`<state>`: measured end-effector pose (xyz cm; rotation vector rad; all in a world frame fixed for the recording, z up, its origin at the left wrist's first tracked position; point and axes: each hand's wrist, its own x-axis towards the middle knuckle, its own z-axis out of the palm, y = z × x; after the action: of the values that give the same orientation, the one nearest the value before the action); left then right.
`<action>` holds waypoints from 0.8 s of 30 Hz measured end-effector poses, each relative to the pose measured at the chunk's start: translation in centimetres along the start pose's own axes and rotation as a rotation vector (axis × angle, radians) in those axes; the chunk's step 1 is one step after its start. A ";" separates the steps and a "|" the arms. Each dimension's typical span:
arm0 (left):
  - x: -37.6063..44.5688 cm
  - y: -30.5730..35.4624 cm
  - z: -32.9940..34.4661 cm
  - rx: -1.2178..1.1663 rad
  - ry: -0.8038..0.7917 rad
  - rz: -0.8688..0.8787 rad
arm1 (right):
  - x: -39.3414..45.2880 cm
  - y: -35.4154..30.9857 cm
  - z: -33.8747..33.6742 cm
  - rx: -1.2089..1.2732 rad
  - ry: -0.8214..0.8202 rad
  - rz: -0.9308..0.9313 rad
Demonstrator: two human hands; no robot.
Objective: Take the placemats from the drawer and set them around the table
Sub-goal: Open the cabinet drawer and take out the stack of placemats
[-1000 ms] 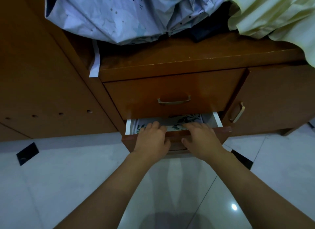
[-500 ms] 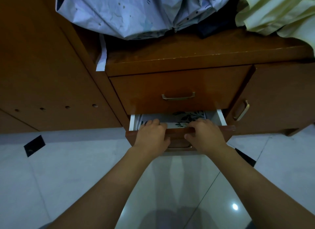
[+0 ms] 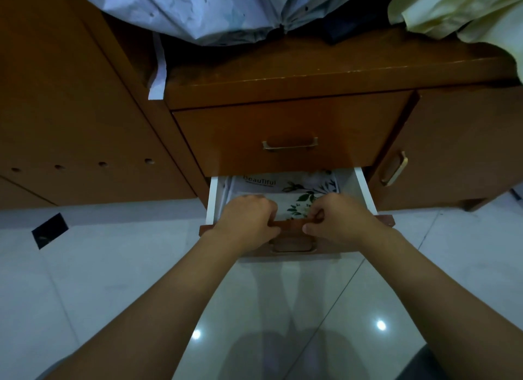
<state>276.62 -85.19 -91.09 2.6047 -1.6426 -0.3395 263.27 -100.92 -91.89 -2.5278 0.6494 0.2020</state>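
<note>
I'm gripping the lower drawer (image 3: 294, 248) front with both hands (image 3: 247, 222), fingers curled over its edge. The placemats (image 3: 297, 194) are lying flat inside, probably light and floppy, so I'm planning on pinching the near edge.

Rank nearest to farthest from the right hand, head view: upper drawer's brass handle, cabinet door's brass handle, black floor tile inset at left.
From the right hand:
1. Cabinet door's brass handle, right.
2. Upper drawer's brass handle, above; close to 1.
3. Black floor tile inset, far left.

Placemats (image 3: 285, 190) lie in the open drawer (image 3: 365, 190) just beyond the hands; a closed drawer (image 3: 288, 130) sits above, beyond them.
</note>
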 end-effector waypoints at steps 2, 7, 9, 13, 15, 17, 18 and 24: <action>-0.3 -0.1 -0.1 0.005 -0.019 0.025 | -0.1 0.1 0.0 0.008 -0.033 -0.019; -0.6 0.5 -0.1 0.003 -0.105 0.045 | 0.1 0.4 0.3 -0.020 -0.105 -0.030; -0.6 0.9 -0.2 0.005 -0.145 0.046 | 0.1 0.5 0.4 -0.030 -0.153 -0.026; -0.9 1.3 -0.3 0.000 -0.222 0.052 | -0.2 0.2 0.3 -0.020 -0.276 0.002; -1.0 1.6 -0.3 0.011 -0.259 0.070 | -0.4 0.0 0.3 -0.001 -0.342 0.029; -1.1 1.8 -0.3 0.007 -0.300 0.077 | -0.5 -0.2 0.3 0.010 -0.405 0.049; -1.2 1.9 -0.3 0.001 -0.320 0.076 | -0.6 -0.3 0.2 0.014 -0.432 0.057; -1.3 2.0 0.1 -0.057 -0.386 0.048 | -0.8 -0.6 0.6 0.049 -0.530 0.066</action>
<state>274.31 -84.91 -90.63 2.5712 -1.7606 -0.9216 262.88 -99.83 -91.93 -2.2615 0.5112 0.8325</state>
